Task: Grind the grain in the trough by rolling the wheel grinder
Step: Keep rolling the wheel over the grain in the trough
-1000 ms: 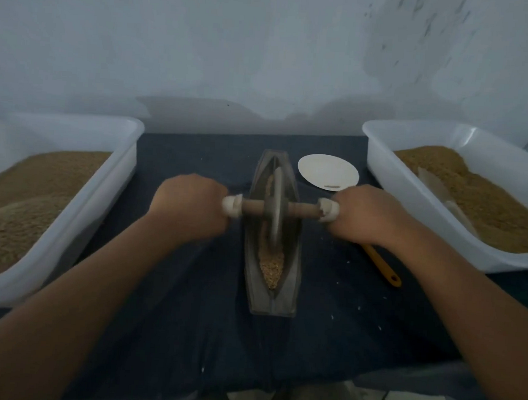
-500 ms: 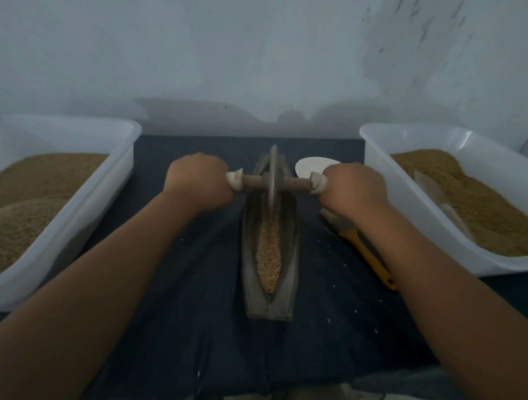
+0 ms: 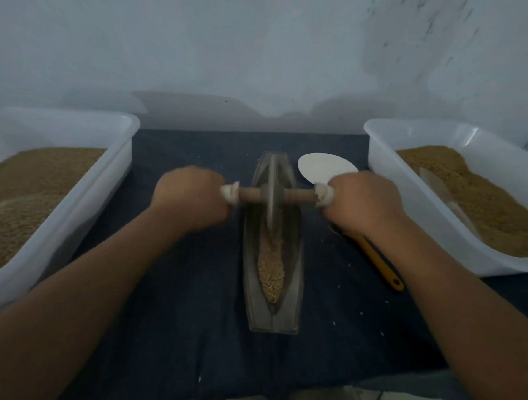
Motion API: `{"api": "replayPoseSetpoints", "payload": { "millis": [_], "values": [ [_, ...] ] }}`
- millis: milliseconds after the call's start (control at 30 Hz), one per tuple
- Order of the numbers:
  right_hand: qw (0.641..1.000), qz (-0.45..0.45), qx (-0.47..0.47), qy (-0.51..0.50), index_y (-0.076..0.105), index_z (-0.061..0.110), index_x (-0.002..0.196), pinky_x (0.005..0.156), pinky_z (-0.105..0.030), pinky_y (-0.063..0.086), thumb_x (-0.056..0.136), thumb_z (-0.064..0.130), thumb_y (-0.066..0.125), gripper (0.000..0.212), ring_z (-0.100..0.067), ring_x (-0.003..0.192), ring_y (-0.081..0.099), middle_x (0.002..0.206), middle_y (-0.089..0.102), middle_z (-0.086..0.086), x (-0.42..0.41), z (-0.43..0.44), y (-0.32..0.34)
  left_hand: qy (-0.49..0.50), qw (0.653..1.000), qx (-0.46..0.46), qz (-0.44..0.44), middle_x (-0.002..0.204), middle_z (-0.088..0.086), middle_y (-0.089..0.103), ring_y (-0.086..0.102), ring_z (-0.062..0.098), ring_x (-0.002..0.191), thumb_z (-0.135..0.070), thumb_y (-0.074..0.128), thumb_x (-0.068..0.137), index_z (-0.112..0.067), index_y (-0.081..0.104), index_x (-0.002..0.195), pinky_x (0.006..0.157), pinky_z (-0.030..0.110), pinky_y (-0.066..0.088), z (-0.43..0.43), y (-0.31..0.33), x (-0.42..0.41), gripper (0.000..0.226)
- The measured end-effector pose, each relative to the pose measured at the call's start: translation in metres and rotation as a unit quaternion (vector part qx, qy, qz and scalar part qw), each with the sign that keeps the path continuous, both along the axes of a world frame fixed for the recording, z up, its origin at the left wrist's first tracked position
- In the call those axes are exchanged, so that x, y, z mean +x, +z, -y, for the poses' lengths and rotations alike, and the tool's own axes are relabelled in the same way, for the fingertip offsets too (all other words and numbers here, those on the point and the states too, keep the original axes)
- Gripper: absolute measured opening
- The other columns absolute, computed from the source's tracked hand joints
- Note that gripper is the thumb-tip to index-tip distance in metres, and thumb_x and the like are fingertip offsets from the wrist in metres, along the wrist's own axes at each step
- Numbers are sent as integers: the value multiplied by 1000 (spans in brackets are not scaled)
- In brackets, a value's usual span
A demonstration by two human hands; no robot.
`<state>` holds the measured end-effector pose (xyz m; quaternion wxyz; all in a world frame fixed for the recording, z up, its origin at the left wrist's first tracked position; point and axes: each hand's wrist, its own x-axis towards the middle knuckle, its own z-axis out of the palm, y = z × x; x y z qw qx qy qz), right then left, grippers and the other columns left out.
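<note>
Gripping the two ends of the wooden axle, the left hand (image 3: 191,200) and the right hand (image 3: 364,203) are closed round the white-capped handles of the wheel grinder (image 3: 271,200), with the fingers (image 3: 217,209) curled tight on them. The wheel is set in the far half of the trough (image 3: 295,263), which lies lengthwise on the dark-covered counter (image 3: 189,288) between the left bin (image 3: 103,183) and the right bin (image 3: 382,167). The grain (image 3: 271,271) is heaped in the near half, up against the wheel's front edge. Trouble would be expected mainly from uneven pressure: if one hand is pushed harder than the other, the wheel could be tilted, ridden up the sloped wall and tipped out of the groove. A stroke carried too fast toward the near end could throw grain over the narrow tip onto the cloth, where a few loose kernels are seen. Nothing is seen holding the trough down, so it could be dragged askew. The right hand is placed just beside a white plate (image 3: 320,169) and above a yellow-handled tool (image 3: 376,259), either of which could be knocked.
</note>
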<state>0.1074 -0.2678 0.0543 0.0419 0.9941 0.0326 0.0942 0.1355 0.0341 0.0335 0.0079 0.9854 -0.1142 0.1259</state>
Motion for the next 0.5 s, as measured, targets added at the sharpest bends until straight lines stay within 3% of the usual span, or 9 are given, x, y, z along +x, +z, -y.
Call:
{"api": "replayPoseSetpoints", "payload": {
  "millis": [100, 233, 333, 400, 500],
  "values": [
    [999, 40, -26, -17, 45, 29, 66, 60, -33, 44, 88, 40, 66, 32, -15, 61, 48, 68, 50, 7, 29, -2, 4, 16, 999, -20, -22, 75, -3, 63, 64, 27, 71, -59, 53, 86, -23, 58, 70, 67, 36, 54, 12, 12, 26, 40],
    [1000, -7, -7, -8, 58, 26, 71, 59, -32, 46, 91, 38, 60, 23, -14, 63, 53, 68, 54, 8, 15, 3, -2, -2, 1000, 3, -29, 71, -6, 60, 61, 21, 65, -54, 55, 84, -26, 57, 69, 62, 33, 51, 7, 9, 0, 32],
    [996, -81, 17, 25, 61, 33, 70, 58, -35, 54, 81, 52, 57, 22, -8, 61, 59, 66, 62, 10, -23, 13, -10, -35, 998, 49, 3, 61, -11, 53, 50, 12, 53, -54, 56, 78, -29, 53, 66, 49, 26, 33, -8, 3, -42, 28],
    [991, -116, 40, 52, 59, 36, 68, 53, -30, 46, 70, 62, 50, 27, -3, 57, 56, 61, 59, 13, -42, 18, -9, -54, 996, 65, 33, 55, -12, 47, 44, 10, 48, -59, 52, 75, -29, 48, 63, 47, 24, 23, -15, 3, -61, 32],
    [992, -97, 61, 61, 57, 35, 64, 50, -30, 38, 59, 73, 34, 45, -3, 56, 54, 58, 57, 13, -42, 19, -10, -55, 997, 55, 26, 55, -11, 48, 45, 11, 48, -64, 45, 75, -29, 49, 62, 48, 24, 26, -14, 2, -54, 38]
  ]
}}
